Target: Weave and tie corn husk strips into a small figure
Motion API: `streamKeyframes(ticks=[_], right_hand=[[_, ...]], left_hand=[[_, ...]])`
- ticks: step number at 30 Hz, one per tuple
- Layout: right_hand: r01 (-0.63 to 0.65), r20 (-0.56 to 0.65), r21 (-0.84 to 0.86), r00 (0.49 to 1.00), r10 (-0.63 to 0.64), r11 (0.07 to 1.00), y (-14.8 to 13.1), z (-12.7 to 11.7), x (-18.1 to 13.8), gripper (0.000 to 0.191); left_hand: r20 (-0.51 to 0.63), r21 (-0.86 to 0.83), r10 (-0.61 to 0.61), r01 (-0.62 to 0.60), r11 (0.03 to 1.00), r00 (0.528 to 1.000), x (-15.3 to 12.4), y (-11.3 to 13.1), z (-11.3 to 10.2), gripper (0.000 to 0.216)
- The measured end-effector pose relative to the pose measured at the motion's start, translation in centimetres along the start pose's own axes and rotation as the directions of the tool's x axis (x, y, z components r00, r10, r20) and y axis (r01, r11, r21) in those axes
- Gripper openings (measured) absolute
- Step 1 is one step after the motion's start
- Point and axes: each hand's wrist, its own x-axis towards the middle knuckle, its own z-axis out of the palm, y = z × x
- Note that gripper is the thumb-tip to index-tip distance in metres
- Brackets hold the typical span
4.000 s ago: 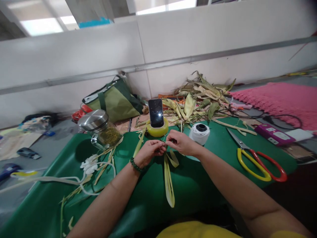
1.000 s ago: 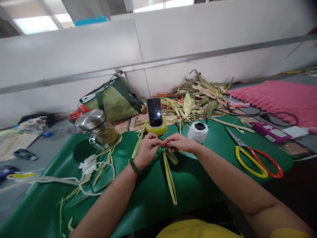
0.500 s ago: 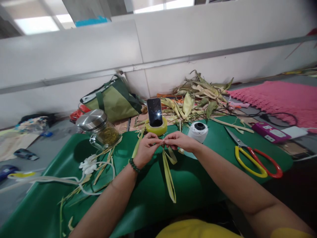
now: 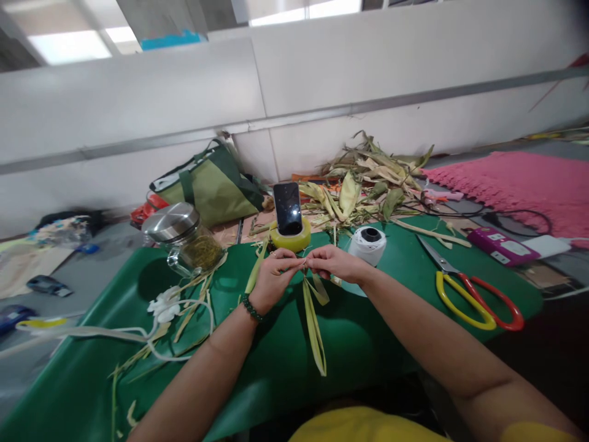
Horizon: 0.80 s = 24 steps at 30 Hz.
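Over a green mat (image 4: 276, 362), my left hand (image 4: 272, 279) and my right hand (image 4: 332, 264) meet fingertip to fingertip. Both pinch the top of long pale-green leaf strips (image 4: 313, 325), which hang down from the fingers toward me. A bead bracelet sits on my left wrist. A white thread spool (image 4: 368, 244) stands just behind my right hand. A phone (image 4: 287, 208) leans upright in a yellow tape roll (image 4: 291, 240) behind my hands.
Yellow-and-red scissors (image 4: 469, 293) lie at the right of the mat. A glass jar with a metal lid (image 4: 181, 239) stands at the left, white cord (image 4: 161, 310) and leaf scraps beside it. A heap of dried leaves (image 4: 368, 181), a green bag (image 4: 207, 184) and pink knitwork (image 4: 515, 184) lie behind.
My hands have stayed together at the same spot. The hanging leaf strips have swung slightly, and my fingers have shifted a little on their top ends.
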Motion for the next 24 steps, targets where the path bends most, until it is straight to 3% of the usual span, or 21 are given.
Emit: streamKeyframes(ticks=[8,13,18,24], right_hand=[[0.039,0.051,-0.249,0.998,-0.027,0.968,-0.5,-1.0,-0.8,0.017],[0.027,0.106,-0.375,0.994,0.014,0.926,-0.8,-2.1,-1.5,0.019],[0.023,0.156,-0.328,0.987,0.03,0.944,-1.3,-2.7,-2.1,0.018],[0.146,0.081,-0.116,0.987,-0.137,0.982,-1.8,-2.1,-2.2,0.011]], left_hand=[[-0.022,-0.083,-0.111,0.108,0.991,0.994,0.2,0.1,-0.3,0.012],[0.054,-0.133,-0.216,0.221,0.966,0.975,0.5,0.6,-1.1,0.012],[0.085,-0.089,-0.294,0.301,0.949,0.952,0.6,1.2,-1.7,0.023],[0.105,-0.063,-0.369,0.377,0.924,0.923,0.7,1.0,-1.5,0.029]])
